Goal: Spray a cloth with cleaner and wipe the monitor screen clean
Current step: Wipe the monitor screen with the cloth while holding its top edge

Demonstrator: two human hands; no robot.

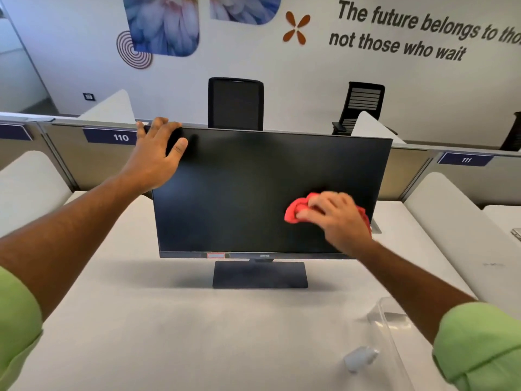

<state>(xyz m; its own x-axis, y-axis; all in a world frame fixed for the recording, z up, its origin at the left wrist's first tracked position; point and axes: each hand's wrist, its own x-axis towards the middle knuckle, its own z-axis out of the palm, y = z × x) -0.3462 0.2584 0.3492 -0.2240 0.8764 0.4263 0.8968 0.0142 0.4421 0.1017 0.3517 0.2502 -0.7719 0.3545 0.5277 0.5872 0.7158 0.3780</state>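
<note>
Red cloth (294,211) is bunching under the right hand (337,217), whose curled fingers are clutching it and pressing it against the lower right part of the monitor screen (239,193). The left hand (156,153) is bracing the monitor at its top left corner, fingers hooking over the upper edge and thumb lying on the front, so the panel is being held steady on its stand (259,275). Most of the dark glass is lying to the left of the cloth and above it, stretching along the screen's long horizontal axis toward the bracing hand. Judging from that, the wiping is likely needing to travel leftward across the width, with the right hand doing the work since it is the one nearer the unwiped span. A small spray bottle (361,358) is lying on the white desk (169,320) near the right forearm, apart from both hands.
</note>
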